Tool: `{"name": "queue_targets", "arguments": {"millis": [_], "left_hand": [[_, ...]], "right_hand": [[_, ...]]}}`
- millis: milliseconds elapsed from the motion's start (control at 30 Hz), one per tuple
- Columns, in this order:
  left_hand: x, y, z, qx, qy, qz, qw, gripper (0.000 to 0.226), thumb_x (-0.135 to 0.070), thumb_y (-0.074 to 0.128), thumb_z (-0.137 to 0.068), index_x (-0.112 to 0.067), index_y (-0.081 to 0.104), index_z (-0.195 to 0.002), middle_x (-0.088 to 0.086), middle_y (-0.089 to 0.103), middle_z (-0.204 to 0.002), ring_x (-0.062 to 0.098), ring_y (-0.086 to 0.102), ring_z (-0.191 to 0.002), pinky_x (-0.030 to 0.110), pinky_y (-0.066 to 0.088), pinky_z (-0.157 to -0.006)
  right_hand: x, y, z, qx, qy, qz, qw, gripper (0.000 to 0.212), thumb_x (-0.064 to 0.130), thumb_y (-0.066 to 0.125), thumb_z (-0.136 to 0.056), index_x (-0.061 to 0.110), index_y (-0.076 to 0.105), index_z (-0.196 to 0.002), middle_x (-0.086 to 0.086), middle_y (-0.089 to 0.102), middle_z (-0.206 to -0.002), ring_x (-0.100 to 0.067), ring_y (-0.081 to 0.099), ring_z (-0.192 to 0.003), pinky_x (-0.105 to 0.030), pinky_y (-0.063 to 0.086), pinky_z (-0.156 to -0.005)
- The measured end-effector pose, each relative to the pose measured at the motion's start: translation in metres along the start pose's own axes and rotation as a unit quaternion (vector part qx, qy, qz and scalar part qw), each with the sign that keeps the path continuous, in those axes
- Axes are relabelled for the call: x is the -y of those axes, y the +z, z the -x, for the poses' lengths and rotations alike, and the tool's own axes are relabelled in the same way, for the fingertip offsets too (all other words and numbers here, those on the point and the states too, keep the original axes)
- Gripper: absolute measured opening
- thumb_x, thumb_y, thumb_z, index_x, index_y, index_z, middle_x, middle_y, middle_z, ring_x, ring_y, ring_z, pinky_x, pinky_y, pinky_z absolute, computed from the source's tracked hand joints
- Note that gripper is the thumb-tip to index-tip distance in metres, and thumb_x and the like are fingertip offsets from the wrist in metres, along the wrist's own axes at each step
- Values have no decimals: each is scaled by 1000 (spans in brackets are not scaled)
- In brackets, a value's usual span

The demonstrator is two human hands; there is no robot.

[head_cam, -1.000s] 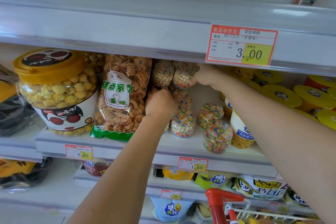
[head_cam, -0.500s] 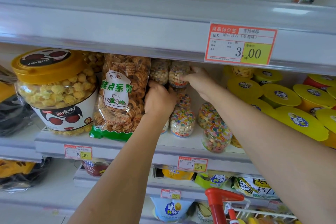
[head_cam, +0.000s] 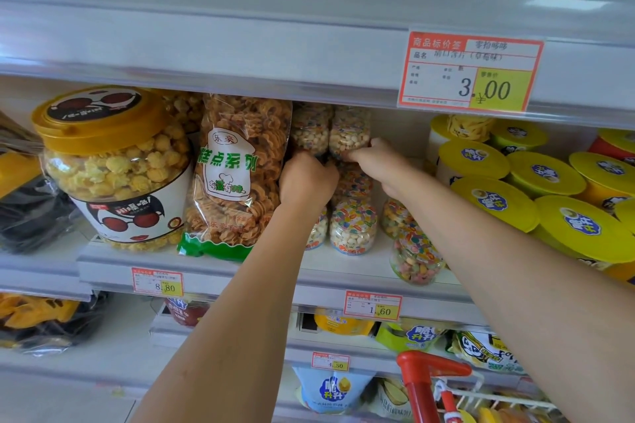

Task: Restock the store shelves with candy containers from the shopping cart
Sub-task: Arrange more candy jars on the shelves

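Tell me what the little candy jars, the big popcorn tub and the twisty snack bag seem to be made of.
The candy jars look like clear glossy plastic: the sweets show through and the walls glint. The popcorn tub seems clear plastic too, with an opaque orange lid, probably plastic, and a printed label. The snack bag is thin transparent film, crinkled and shiny.

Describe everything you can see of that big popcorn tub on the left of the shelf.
The popcorn tub is a clear plastic jar full of yellow popcorn, capped with an orange lid bearing a sunglasses picture. A white wrap label shows a face in red sunglasses. It stands at the left of the shelf, above the 8.80 price tag, beside the snack bag on its right.
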State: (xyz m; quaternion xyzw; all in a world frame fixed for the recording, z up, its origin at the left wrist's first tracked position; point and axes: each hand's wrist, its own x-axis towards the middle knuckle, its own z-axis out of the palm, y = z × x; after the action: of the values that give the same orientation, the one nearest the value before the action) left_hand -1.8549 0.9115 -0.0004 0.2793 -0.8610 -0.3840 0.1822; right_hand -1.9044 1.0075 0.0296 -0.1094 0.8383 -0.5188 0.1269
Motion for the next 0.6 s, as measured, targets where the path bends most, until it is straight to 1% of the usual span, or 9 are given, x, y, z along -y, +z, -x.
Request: {"name": "queue_targets", "arguments": {"millis": [67,167,233,300,333,400,467,533,600], "left_hand": [[-1,-1,2,0,-1,9,1000,39,-24,55,-91,-14,37,-59,-1,39,-55,13,37,-48,24,26,-44],[-4,-2,7,12,1,-12,1000,37,-22,52,-92,-13,38,-58,0,41,-56,15,41,-50,24,28,-45],[-8,-2,11,30,4,-52,998,33,-20,50,-92,-13,40,-61,3,48,-63,20,50,-62,24,35,-50],[-10,-2,14,42,14,-89,995,26,-19,49,-90,-11,45,-65,11,61,-82,28,59,-81,30,44,-64],[-10,-1,15,45,18,-102,994,22,-19,50,-88,-7,51,-71,15,63,-92,32,60,-90,33,47,-70],[-11,-1,19,49,23,-119,991,21,-19,50,-87,1,59,-89,19,63,-102,35,58,-99,37,49,-77],[-10,-3,23,49,28,-129,990,26,-18,50,-87,2,57,-101,19,62,-106,35,57,-102,39,48,-81],[-9,-6,28,37,38,-141,989,35,-20,50,-88,3,50,-115,18,57,-115,34,52,-108,39,45,-85],[-8,-9,33,22,55,-153,986,41,-20,49,-90,3,44,-123,19,51,-121,35,47,-114,39,42,-89]], "right_hand": [[0,-1,0,-6,-4,7,1000,36,11,56,-93,-6,50,-124,-18,54,-128,-28,51,-117,-36,41,-100],[-1,1,-2,-5,-12,24,1000,35,10,51,-94,-7,49,-124,-21,53,-127,-31,49,-118,-40,40,-101],[0,3,-3,5,-15,30,999,33,11,50,-94,-5,51,-123,-22,54,-126,-32,50,-117,-41,41,-101],[-1,3,-5,11,-9,32,999,32,12,51,-94,-2,53,-123,-21,56,-125,-31,51,-116,-42,41,-101],[-1,3,-6,10,-5,32,999,33,12,51,-94,-2,53,-123,-20,55,-126,-31,52,-116,-42,41,-101],[0,2,-4,5,5,38,999,34,11,51,-94,-4,51,-124,-20,55,-126,-31,51,-117,-43,41,-101],[0,0,-5,-4,9,49,999,36,10,49,-94,-6,50,-125,-22,54,-127,-33,52,-117,-44,41,-101],[0,-2,-5,-11,11,68,998,36,10,47,-95,-7,48,-127,-24,52,-129,-34,51,-118,-45,41,-101],[0,-5,-2,-16,8,85,996,36,9,46,-95,-7,47,-127,-23,51,-130,-33,52,-116,-42,45,-96]]}}
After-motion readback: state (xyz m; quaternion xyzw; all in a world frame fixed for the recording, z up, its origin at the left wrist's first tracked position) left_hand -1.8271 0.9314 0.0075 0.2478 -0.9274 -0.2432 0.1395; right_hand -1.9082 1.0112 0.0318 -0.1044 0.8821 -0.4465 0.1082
